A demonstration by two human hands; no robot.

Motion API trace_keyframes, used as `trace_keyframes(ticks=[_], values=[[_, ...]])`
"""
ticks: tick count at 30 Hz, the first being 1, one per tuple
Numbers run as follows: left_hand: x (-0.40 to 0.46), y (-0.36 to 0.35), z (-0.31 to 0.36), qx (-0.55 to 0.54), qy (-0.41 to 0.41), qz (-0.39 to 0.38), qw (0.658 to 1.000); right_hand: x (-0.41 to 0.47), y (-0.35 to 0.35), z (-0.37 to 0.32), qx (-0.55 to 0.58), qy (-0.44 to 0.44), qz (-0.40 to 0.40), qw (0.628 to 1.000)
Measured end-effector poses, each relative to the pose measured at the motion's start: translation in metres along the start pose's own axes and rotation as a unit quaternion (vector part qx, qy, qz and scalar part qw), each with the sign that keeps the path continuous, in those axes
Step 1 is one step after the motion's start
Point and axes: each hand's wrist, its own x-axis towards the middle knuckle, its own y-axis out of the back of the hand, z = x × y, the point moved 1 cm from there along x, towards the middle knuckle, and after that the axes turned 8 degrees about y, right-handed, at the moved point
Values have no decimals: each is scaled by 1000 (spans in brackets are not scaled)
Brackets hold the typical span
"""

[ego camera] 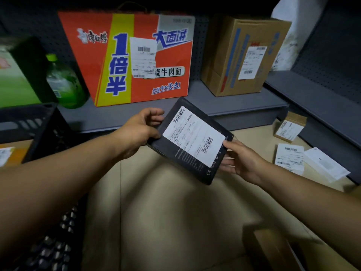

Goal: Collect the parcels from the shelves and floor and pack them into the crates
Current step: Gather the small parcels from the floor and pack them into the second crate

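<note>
While both hands grip it, a flat black box [190, 140] between left hand [139, 129] and right hand [242, 161], above the floor.

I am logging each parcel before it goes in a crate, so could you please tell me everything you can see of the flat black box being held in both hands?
The flat black rectangular box looks like matt cardboard, thin and slab-like. A large white shipping label with barcodes covers most of its upper face; small pale print and a CE mark show near its lower edge. It is held tilted above the beige floor, in front of the grey shelf. The left hand grips its upper left edge, and the right hand holds its lower right corner.
</note>
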Motion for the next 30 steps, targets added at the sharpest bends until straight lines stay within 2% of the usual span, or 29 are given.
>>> trace_keyframes(ticks=[5,11,16,20,26,30], values=[[-15,19,12,54,-14,-17,998,-9,-12,-7,-4,26,-34,999],[-37,69,39,137,-12,9,991,-19,-56,-35,8,76,-76,994],[-70,143,72,155,-47,109,981,-25,-138,-61,27,97,-137,985],[-106,214,76,153,-44,184,970,-29,-217,-80,-8,139,-153,978],[-156,306,30,136,-2,333,933,-39,-338,-81,-115,185,-175,960],[-183,342,-12,106,37,387,915,-48,-413,-67,-151,193,-193,950]])
